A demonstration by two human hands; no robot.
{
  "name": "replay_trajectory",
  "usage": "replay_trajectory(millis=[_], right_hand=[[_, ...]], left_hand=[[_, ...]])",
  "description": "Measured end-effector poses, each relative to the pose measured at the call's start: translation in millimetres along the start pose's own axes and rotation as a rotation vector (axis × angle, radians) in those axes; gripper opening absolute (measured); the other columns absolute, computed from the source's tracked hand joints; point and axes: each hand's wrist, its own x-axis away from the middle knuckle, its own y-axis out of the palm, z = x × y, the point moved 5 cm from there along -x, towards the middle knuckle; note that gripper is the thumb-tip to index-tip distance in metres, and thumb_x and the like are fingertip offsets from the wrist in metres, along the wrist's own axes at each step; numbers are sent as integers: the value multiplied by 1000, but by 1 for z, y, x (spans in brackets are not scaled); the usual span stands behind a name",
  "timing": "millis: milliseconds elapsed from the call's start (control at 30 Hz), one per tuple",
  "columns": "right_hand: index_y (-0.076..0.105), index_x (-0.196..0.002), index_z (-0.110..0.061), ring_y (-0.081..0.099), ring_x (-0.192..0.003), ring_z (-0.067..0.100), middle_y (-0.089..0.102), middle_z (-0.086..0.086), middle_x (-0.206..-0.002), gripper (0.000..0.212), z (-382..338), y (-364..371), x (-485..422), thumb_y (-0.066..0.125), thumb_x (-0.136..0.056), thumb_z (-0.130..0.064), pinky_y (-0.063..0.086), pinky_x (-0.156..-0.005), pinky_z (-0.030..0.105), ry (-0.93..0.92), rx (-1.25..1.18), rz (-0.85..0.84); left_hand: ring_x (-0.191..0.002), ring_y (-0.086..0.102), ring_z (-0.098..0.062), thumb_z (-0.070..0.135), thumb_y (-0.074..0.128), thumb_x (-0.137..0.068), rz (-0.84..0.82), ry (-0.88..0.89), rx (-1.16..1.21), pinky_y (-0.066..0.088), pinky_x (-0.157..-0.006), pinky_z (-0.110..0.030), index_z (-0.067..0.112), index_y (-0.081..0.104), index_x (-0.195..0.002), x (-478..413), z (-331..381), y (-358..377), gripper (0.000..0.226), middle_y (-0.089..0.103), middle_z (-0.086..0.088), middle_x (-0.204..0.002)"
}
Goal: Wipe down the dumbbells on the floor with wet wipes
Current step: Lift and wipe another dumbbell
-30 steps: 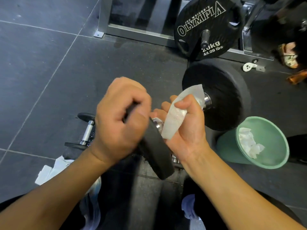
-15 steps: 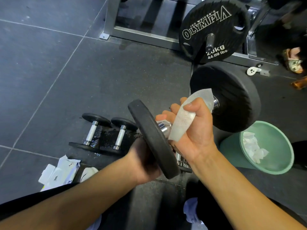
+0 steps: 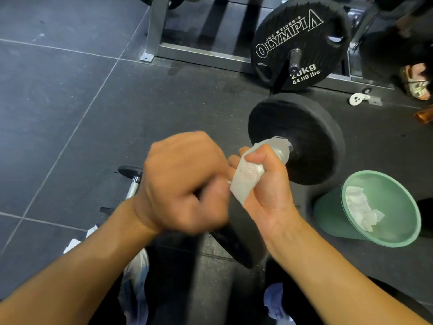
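The person holds a black dumbbell (image 3: 296, 139) in the air above the dark floor (image 3: 70, 102), in the middle of the view. Its far disc points away and to the right, and its near disc is low, between the two forearms. The left hand (image 3: 185, 184) is blurred; its fingers are curled and clenched on the rim of the near disc. The right hand (image 3: 267, 184) is closed around the handle, with a white wet wipe (image 3: 246, 181) pressed between the palm and the bar. The wipe sticks out above the thumb and touches the metal collar just beside the far disc.

On the right a green bin (image 3: 328, 216) leans on the floor, with crumpled used wipes (image 3: 360, 209) inside. On the left, partly hidden behind the left wrist, a small dumbbell (image 3: 132, 181) with a silver handle lies on the floor. Near it, lower left, a corner of a white packet (image 3: 75, 242) is visible. Far behind stands a large weight plate (image 3: 300, 43) with white letters, on a grey metal frame (image 3: 199, 52).
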Motion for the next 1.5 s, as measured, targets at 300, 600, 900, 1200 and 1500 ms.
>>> replay_trajectory(millis=[300,600,900,1200,1500], right_hand=[[22,-68,-24,21,-53,14,23,-3,-57,25,2,-14,-1,37,-80,-7,34,-61,29,12,45,44],[29,-63,-21,21,-50,15,18,-3,-61,24,-4,-11,-3,40,-77,-5,44,-53,29,-38,-7,25],[46,-43,-13,44,-41,16,34,0,-48,45,-12,-8,-5,37,-87,-12,47,-49,24,56,38,89],[33,-52,-22,16,-56,15,23,-3,-53,27,-17,-21,-5,45,-70,-5,34,-58,27,-28,93,48],[27,-55,-24,20,-44,11,23,-6,-48,28,-23,-19,-6,42,-71,-6,28,-55,26,-48,79,-53]], left_hand=[[-91,59,-22,33,54,-92,420,-1198,543,45,-86,-34,16,65,-84,67,-71,-6,22,64,-10,-92],[-99,74,-34,75,45,-89,289,-1836,1365,50,-105,-56,13,80,-90,101,-40,70,72,77,-13,-103],[-63,50,-30,28,53,-86,133,-623,368,41,-64,-43,-3,54,-61,31,-38,16,41,51,-16,-65],[-100,63,-21,38,54,-92,316,-1193,469,45,-95,-40,17,71,-92,72,-71,3,27,73,-2,-97],[-75,77,-31,75,42,-92,77,-1787,1524,63,-66,-42,9,83,-81,98,-24,78,78,79,-13,-86]])
